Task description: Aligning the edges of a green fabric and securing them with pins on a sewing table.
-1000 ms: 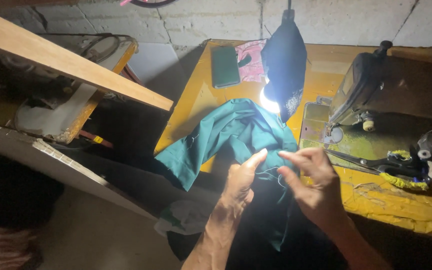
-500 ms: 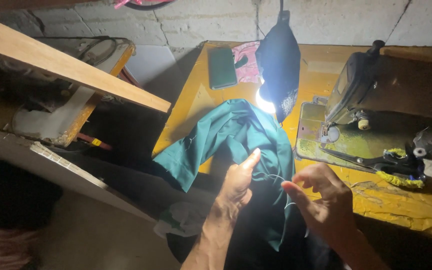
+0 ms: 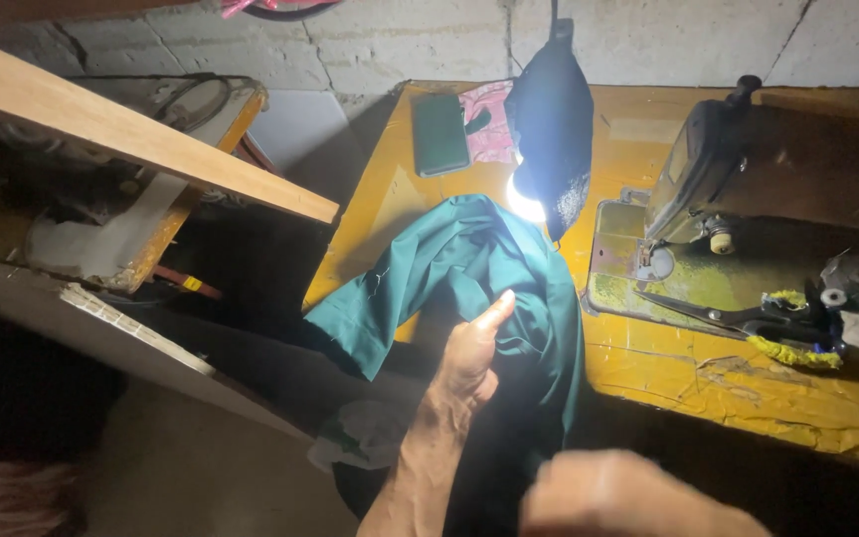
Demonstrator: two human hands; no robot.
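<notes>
Spreading across the near edge of the yellow table (image 3: 648,368), the green garment (image 3: 469,268) lies bunched under the shaded lamp (image 3: 552,119), one part draped over the table's front toward the person's lap. Behind it stand the dark sewing machine (image 3: 738,169), the scissors (image 3: 748,320) on its plate, and a dark phone (image 3: 439,132) near the wall. The left hand (image 3: 469,358) pinches a fold of the cloth, thumb raised along it; the right hand (image 3: 628,497) is low in the picture, blurred, loosely curled, and whether it holds anything I cannot tell. The step looks like hand-stitching or pulling a thread through the fabric, with the draw stroke at its far end; the next move would likely call for bringing the right hand back to the pinched fold while the left keeps the cloth taut. Against the earlier frames, the right hand has dropped away from the left toward the body, and the garment has barely shifted.
</notes>
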